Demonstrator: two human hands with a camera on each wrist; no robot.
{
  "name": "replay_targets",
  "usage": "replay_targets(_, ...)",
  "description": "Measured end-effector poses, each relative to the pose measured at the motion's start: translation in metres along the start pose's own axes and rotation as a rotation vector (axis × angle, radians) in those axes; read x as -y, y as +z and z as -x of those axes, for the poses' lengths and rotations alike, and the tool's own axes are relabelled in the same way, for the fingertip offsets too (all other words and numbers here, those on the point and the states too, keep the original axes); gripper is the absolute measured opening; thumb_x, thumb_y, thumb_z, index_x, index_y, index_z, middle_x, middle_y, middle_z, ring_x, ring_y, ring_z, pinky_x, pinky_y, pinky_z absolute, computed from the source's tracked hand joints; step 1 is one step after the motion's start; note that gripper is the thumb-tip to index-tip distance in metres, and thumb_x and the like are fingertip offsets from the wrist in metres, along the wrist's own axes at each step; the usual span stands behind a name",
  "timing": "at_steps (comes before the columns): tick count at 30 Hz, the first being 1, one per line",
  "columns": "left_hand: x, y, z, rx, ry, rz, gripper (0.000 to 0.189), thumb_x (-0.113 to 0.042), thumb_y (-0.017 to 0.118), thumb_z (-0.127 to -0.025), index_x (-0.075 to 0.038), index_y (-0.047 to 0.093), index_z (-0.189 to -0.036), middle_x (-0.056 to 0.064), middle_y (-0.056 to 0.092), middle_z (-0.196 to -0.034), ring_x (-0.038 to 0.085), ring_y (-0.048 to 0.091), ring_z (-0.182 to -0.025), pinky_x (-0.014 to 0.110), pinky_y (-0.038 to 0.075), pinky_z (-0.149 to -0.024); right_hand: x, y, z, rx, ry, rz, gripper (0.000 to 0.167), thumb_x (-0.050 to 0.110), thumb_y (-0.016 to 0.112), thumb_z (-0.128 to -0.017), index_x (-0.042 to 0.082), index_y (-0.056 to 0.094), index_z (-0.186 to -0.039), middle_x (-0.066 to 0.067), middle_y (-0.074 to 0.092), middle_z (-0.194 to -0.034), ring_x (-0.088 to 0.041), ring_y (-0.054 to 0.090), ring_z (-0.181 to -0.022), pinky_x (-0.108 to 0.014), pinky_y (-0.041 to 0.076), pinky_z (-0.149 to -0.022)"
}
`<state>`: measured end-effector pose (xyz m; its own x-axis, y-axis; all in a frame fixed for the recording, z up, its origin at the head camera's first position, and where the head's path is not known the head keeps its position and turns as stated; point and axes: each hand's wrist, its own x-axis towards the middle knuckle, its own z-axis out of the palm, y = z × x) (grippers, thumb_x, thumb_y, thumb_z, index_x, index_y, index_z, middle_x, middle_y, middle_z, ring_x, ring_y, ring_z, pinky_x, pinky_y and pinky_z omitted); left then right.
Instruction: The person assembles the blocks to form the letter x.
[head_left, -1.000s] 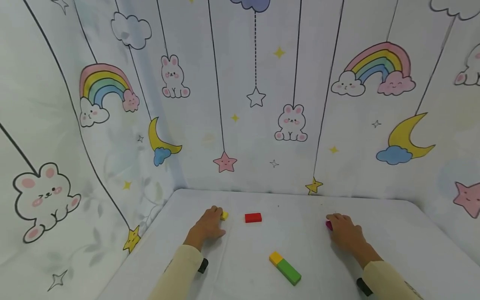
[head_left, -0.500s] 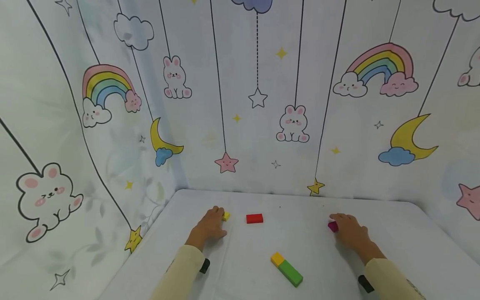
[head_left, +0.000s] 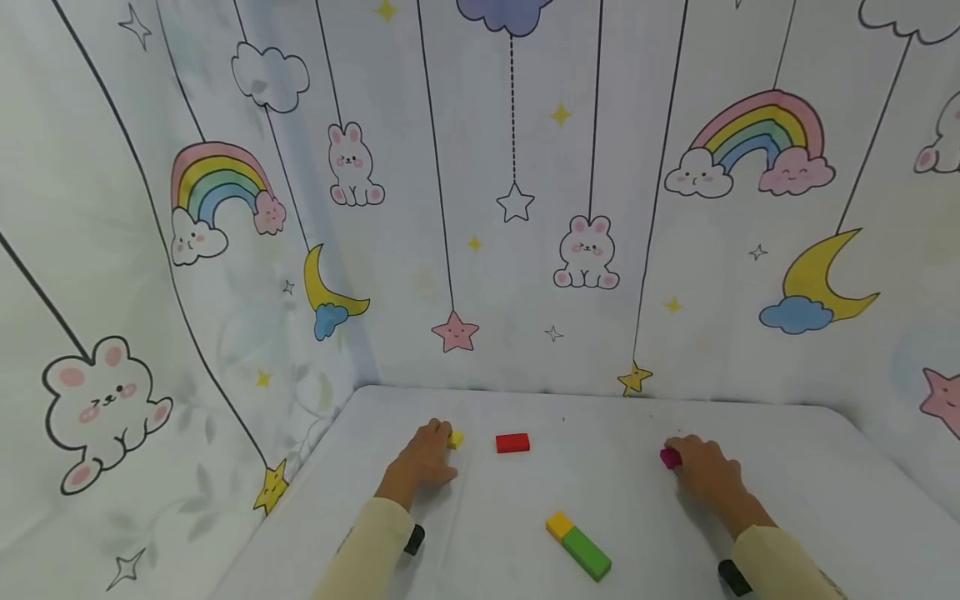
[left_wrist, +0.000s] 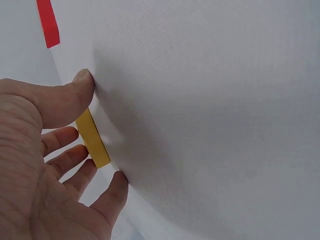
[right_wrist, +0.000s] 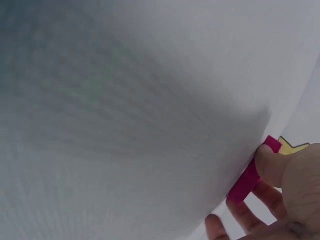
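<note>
In the head view my left hand [head_left: 429, 457] is at the far left of the white table, beside a yellow block [head_left: 455, 439]. The left wrist view shows its fingers along the far side of that yellow block [left_wrist: 93, 140], with the thumb [left_wrist: 75, 97] spread in front and covering one end. At the right, my right hand [head_left: 703, 471] pinches a magenta block [head_left: 671, 458]. Seen from the right wrist, its thumb lies on the front of the magenta block [right_wrist: 245, 182] and the fingers are behind it. Both blocks are at table level.
A red block [head_left: 512, 443] lies just right of the left hand. Nearer the front, an orange block [head_left: 558, 525] and a green block [head_left: 587, 553] lie end to end, slanting. A patterned curtain [head_left: 495, 275] stands behind the white table [head_left: 525, 483].
My right hand has shifted slightly right, and more of the magenta block shows. The left hand and the yellow block keep their place. The head view has moved a little.
</note>
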<state>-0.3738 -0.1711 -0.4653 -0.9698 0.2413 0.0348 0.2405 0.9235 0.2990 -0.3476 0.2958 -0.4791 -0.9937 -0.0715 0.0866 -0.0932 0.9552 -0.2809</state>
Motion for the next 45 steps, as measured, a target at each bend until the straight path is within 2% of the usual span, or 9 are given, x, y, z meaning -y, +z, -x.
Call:
replay_targets(4, 0.0, 0.0, -0.001, -0.002, 0.0, -0.007, 0.056, -0.02, 0.082, -0.081, -0.004, 0.053, -0.127, 0.01, 0.052, -0.117, 0.027, 0.054, -0.108, 0.046, 0.048, -0.098, 0.0, 0.0, -0.002, -0.027, -0.041, 0.0, 0.034, 0.003, 0.071, -0.09, -0.005, 0.061, -0.122, -0.026, 0.061, -0.108, -0.045, 0.052, -0.098, -0.06, 0.05, -0.079)
replay_targets(8, 0.0, 0.001, -0.001, -0.002, -0.01, -0.012, 0.057, -0.021, 0.082, -0.082, -0.004, 0.053, -0.128, 0.01, 0.053, -0.118, 0.026, 0.054, -0.108, 0.046, 0.048, -0.098, -0.002, 0.002, -0.003, -0.048, -0.065, 0.012, 0.031, 0.002, 0.072, -0.089, -0.006, 0.061, -0.117, -0.024, 0.061, -0.102, -0.043, 0.051, -0.094, -0.054, 0.049, -0.078)
replay_targets(15, -0.004, -0.003, 0.002, 0.0, -0.008, 0.001, 0.058, -0.019, 0.083, -0.082, -0.003, 0.053, -0.128, 0.012, 0.053, -0.118, 0.028, 0.054, -0.108, 0.048, 0.048, -0.098, 0.003, 0.001, -0.002, -0.082, -0.077, 0.02, 0.031, 0.002, 0.072, -0.089, -0.005, 0.062, -0.117, -0.024, 0.062, -0.101, -0.043, 0.051, -0.093, -0.053, 0.048, -0.078)
replay_targets(24, 0.002, 0.001, -0.003, 0.014, -0.005, -0.018, 0.06, -0.021, 0.081, -0.082, -0.004, 0.052, -0.132, 0.011, 0.053, -0.119, 0.027, 0.053, -0.108, 0.047, 0.049, -0.097, 0.012, 0.006, -0.002, -0.115, -0.113, -0.023, 0.029, 0.0, 0.074, -0.086, -0.002, 0.065, -0.113, -0.023, 0.063, -0.103, -0.042, 0.051, -0.094, -0.051, 0.05, -0.077)
replay_targets(34, 0.0, 0.0, -0.001, 0.018, 0.006, -0.013, 0.061, -0.021, 0.08, -0.084, -0.004, 0.05, -0.133, 0.013, 0.051, -0.125, 0.028, 0.053, -0.112, 0.047, 0.048, -0.098, 0.028, 0.008, -0.003, -0.093, -0.137, -0.031, 0.03, 0.001, 0.076, -0.086, 0.001, 0.066, -0.114, -0.019, 0.063, -0.104, -0.038, 0.051, -0.097, -0.05, 0.053, -0.079)
replay_targets(41, -0.002, -0.003, 0.0, 0.015, 0.002, -0.009, 0.059, -0.022, 0.081, -0.084, -0.004, 0.05, -0.131, 0.013, 0.051, -0.124, 0.029, 0.053, -0.114, 0.048, 0.048, -0.098, 0.041, 0.008, -0.003, -0.102, -0.198, -0.034, 0.029, -0.001, 0.077, -0.084, 0.004, 0.067, -0.111, -0.016, 0.064, -0.102, -0.036, 0.053, -0.097, -0.051, 0.053, -0.082)
replay_targets(45, -0.001, -0.003, 0.0, 0.018, -0.001, -0.016, 0.059, -0.022, 0.08, -0.085, -0.003, 0.05, -0.132, 0.013, 0.051, -0.125, 0.029, 0.053, -0.114, 0.047, 0.048, -0.099, 0.048, 0.008, -0.002, -0.076, -0.224, -0.062, 0.029, -0.003, 0.076, -0.084, 0.004, 0.067, -0.11, -0.013, 0.064, -0.101, -0.033, 0.054, -0.097, -0.051, 0.053, -0.083)
